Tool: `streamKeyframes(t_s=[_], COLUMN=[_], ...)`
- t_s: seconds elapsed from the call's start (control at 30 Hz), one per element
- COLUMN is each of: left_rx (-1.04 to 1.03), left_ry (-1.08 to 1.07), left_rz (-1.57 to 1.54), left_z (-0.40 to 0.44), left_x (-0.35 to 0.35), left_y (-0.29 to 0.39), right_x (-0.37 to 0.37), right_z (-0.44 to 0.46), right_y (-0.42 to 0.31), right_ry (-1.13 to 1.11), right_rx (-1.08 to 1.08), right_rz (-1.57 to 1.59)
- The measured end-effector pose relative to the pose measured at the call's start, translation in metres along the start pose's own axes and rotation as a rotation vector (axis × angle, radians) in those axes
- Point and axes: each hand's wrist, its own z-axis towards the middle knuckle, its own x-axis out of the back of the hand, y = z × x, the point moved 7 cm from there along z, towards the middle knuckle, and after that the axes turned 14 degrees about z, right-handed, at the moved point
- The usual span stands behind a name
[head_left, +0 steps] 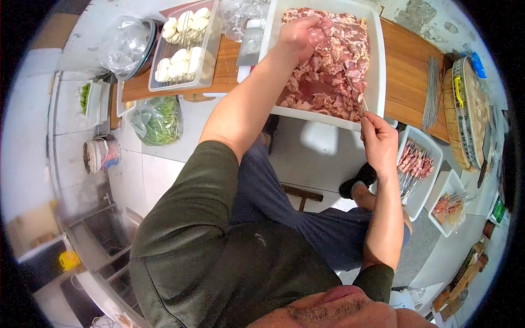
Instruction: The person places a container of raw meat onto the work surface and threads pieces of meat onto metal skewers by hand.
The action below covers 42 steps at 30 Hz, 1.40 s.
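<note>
A white plastic tub (377, 65) of raw, sliced meat (344, 49) stands on the wooden bench in front of me. My left hand (307, 37) is over the far left part of the meat, its fingers curled in; what they hold is hard to make out. At the tub's near right edge, my right hand (378, 136) pinches the lower end of a thin metal skewer (361, 101). The skewer points up and away over the meat, with a bit of meat around its upper part. A reddish pool of liquid shows in the tub's near left.
Metal skewers (431, 93) lie on the bench (404, 65) at right, near a round chopping block (470, 109). Filled skewers (414, 164) sit in a white bin (424, 194) below. At left are a clear box (205, 79) of white skewered pieces and a bag of greens (157, 120).
</note>
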Motion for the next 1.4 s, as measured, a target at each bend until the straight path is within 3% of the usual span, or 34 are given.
streamKeyframes(t_s=[0.23, 0.63, 0.73, 1.03, 1.13, 1.23, 1.33, 1.4], left_rx=[-0.011, -0.124, -0.109, -0.235, -0.169, -0.158, -0.146, -0.175], left_ry=[0.174, 0.094, 0.217, 0.177, 0.292, 0.245, 0.218, 0.063], left_rz=[-0.087, -0.131, -0.135, -0.179, -0.153, -0.180, -0.162, -0.064], left_z=[-0.005, -0.002, -0.012, -0.008, -0.009, -0.012, -0.007, -0.009], left_x=[-0.004, -0.010, -0.013, -0.014, -0.013, -0.016, -0.016, -0.021], left_y=[0.005, 0.013, 0.018, 0.015, 0.009, 0.010, 0.007, 0.013], right_x=[-0.005, -0.007, -0.008, -0.014, -0.016, -0.020, -0.021, -0.021], right_z=[0.001, 0.004, 0.002, -0.002, -0.001, -0.002, -0.001, 0.000], right_y=[0.002, 0.000, -0.004, -0.012, -0.005, -0.006, 0.000, 0.001], right_ry=[-0.017, 0.059, 0.065, 0.059, 0.087, 0.068, 0.083, 0.082], right_rx=[-0.081, -0.043, -0.032, -0.072, -0.024, -0.111, -0.012, -0.010], right_rz=[0.053, -0.088, -0.095, -0.119, -0.072, -0.030, 0.006, -0.001])
